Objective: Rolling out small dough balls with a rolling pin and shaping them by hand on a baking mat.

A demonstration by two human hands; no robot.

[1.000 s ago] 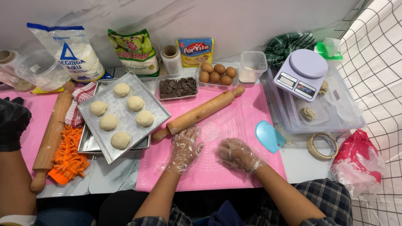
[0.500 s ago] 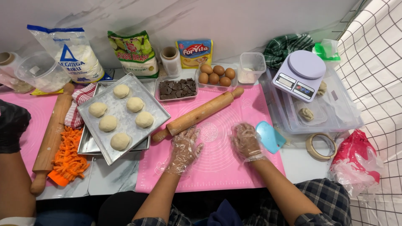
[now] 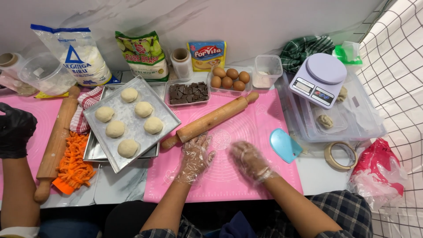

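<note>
My left hand (image 3: 194,158) wears a clear plastic glove and rests flat on the pink silicone mat (image 3: 246,128), fingers spread, just below the near end of a wooden rolling pin (image 3: 209,120). My right hand (image 3: 247,159), also gloved, hovers over the mat's middle, blurred, holding nothing. A blue plastic scraper (image 3: 284,144) lies at the mat's right edge, close to my right hand.
A metal tray (image 3: 165,115) with several dough balls sits left of the mat. Behind are chocolate pieces (image 3: 188,93), eggs (image 3: 231,79), flour bags and a scale (image 3: 320,79) on a clear box. Another person's black-gloved hand (image 3: 15,130) is at far left by a second rolling pin and grated carrot (image 3: 74,161).
My right hand went right towards the scraper, then came back left to the mat's middle. My left hand stayed in place.
</note>
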